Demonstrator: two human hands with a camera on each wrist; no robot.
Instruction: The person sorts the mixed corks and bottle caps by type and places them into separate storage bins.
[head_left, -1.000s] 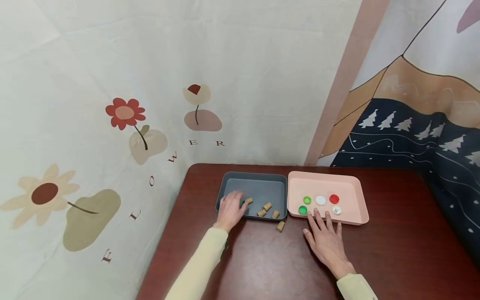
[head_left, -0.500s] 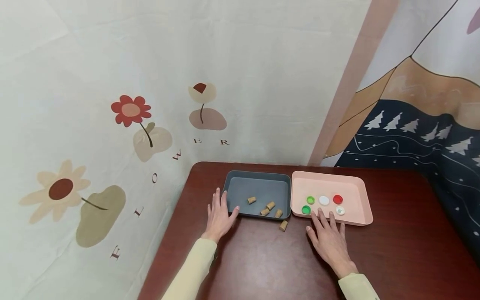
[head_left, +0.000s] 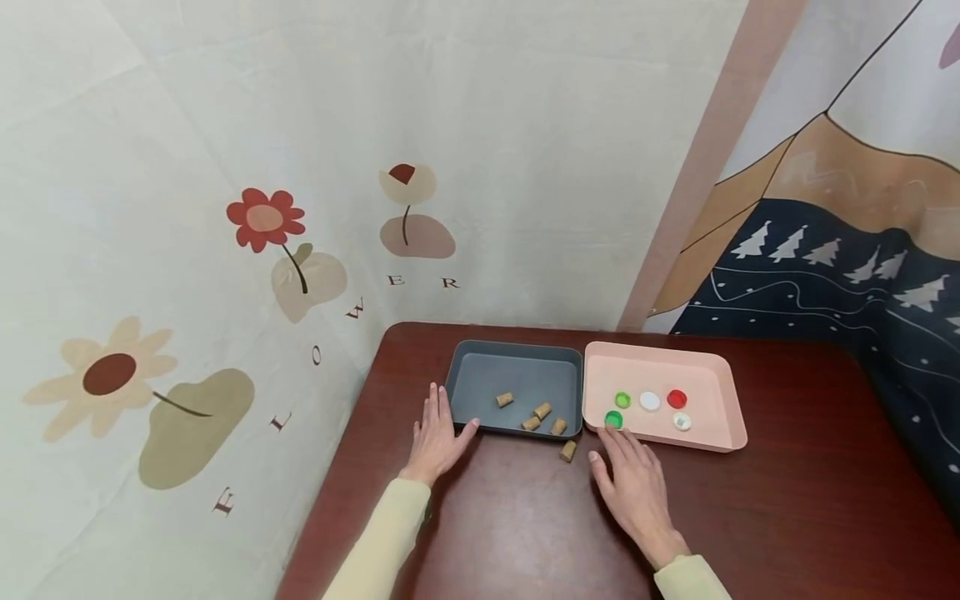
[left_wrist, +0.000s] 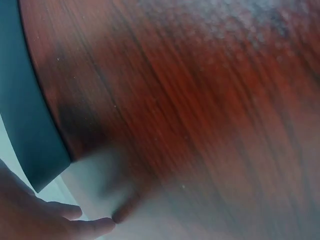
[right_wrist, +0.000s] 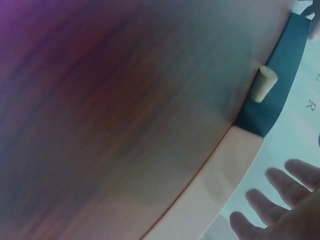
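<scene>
My left hand [head_left: 435,437] lies at the near left corner of the dark grey tray [head_left: 517,357], fingers straight and thumb spread along the front edge. It holds nothing. Several corks [head_left: 505,400] lie in that tray, mostly toward its near right corner. A single cork [head_left: 567,451] is outside, on the table just in front of the tray. My right hand [head_left: 633,487], also holding nothing, reaches its extended fingers to the front edge of the pink tray [head_left: 712,379]. Bottle caps sit in it: a green cap [head_left: 613,419] near the fingertips, a lighter green one, a red cap [head_left: 677,399] and white ones.
Both trays stand side by side toward the back of the dark red wooden table [head_left: 525,517]. Behind rises a pale curtain [head_left: 525,167] printed with flowers, with a dark tree-patterned cloth [head_left: 825,275] at the right.
My left hand has left the corks inside the grey tray and moved left to its corner. My right hand has shifted left along the pink tray's front edge, toward the loose cork.
</scene>
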